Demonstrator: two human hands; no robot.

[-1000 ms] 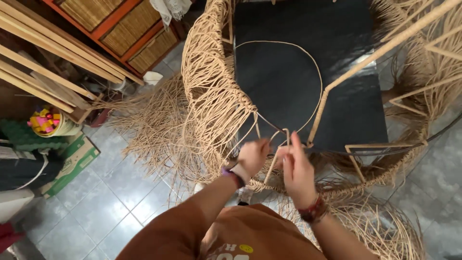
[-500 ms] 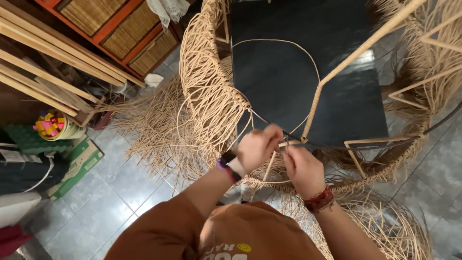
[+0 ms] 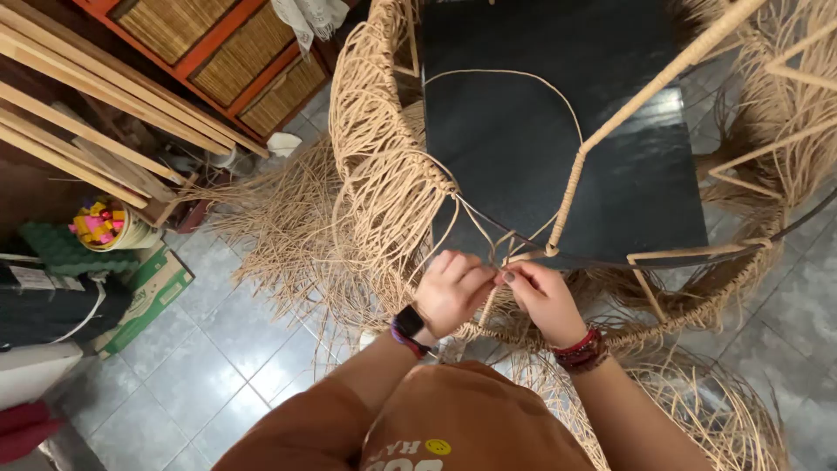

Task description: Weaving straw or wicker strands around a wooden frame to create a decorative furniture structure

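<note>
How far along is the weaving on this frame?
Done: the left side is thickly woven. In hand: both hands, left hand and right hand, pinch a strand at the near rim. Left: the wrapped bar and right-side frame stand open, loose strand ends hanging.

Vs 1 s ago: both hands sit closer together now. Left hand [image 3: 452, 291] is curled into a loose fist at lower centre of frame, knuckles up, and right hand [image 3: 545, 301] is pressed just beside it, fingertips meeting on the rattan strand [image 3: 513, 262]; earlier they were a bit apart w/ right hand raised higher along the strand. 0.5 s ago left hand was up at the wrapped frame rod [image 3: 568, 187], now it's lower, under the rim. The big strand loop [image 3: 523, 78] over the black panel [image 3: 558, 131] looks smaller and tighter, drawn toward the hands. Camera view is shifted slightly right.
</note>
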